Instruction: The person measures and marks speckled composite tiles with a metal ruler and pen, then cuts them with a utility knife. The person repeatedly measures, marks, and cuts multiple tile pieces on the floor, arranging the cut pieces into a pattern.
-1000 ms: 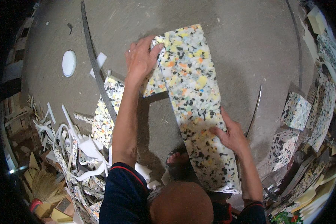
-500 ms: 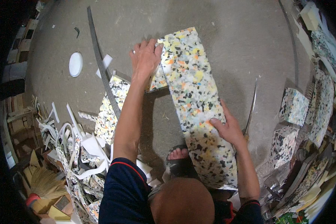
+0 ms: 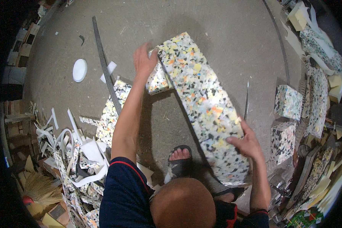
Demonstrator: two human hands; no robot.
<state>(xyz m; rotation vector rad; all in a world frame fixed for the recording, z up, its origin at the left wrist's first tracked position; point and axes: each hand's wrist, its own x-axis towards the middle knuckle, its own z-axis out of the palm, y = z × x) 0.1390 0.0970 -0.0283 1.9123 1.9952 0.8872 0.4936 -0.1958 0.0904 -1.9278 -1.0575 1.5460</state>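
A long slab of speckled foam (image 3: 207, 102) in white, yellow, black and orange slants from far left to near right. My right hand (image 3: 250, 141) grips its right edge near the closer end, thumb on top and fingers down the side. Beneath and beside its far left edge is a smaller speckled foam block (image 3: 156, 80). My left hand (image 3: 143, 60) is at this block and the slab's far corner, fingers stretched out and apart, thumb close to the foam. Part of the block is hidden by the slab and my left wrist.
A dark flat strip (image 3: 102, 57) lies left over another speckled foam piece (image 3: 116, 100). Near it is a white oval disc (image 3: 79, 70). A thin blade (image 3: 247, 98) lies to the right. White offcuts (image 3: 93, 152) heap up at left; foam blocks (image 3: 283, 140) stand at right.
The slab has turned, its near end swinging right and its far end shifting slightly left. My right hand moved right and nearer with it; my left hand's fingers have loosened from the corner.
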